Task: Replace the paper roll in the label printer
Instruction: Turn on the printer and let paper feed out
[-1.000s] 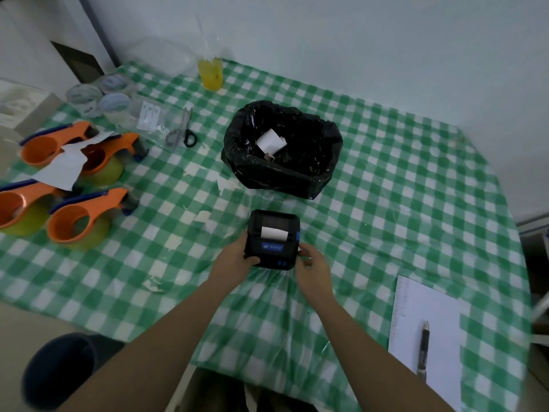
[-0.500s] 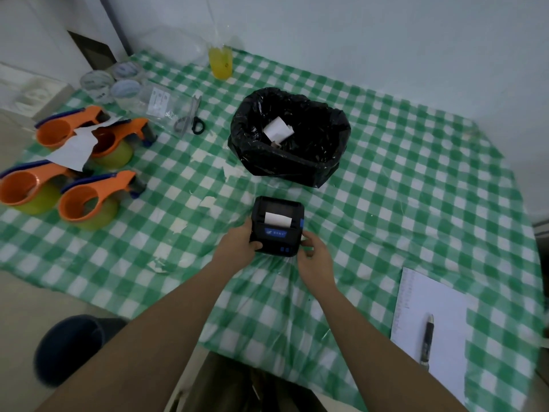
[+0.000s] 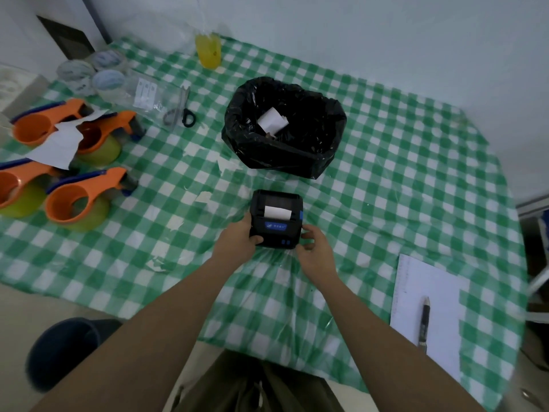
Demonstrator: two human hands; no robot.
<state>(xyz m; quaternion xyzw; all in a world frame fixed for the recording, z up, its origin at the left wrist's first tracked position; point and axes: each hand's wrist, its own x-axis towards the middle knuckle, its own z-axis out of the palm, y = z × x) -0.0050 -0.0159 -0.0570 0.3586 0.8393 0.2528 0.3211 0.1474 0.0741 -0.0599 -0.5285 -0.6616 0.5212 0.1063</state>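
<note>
green-white checked tablecloth (image 3: 386, 173), black label printer (image 3: 276, 223), orange tape dispensers (image 3: 80, 197)

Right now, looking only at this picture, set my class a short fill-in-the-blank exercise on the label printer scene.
1. Both hands, left and right, hold the black label ____.
2. A strip of white paper shows at the printer's ____.
3. A pen lies on the white ____.
4. The bin behind the printer is lined with a ____ bag.

Missing words: printer; top; notepad; black
</note>
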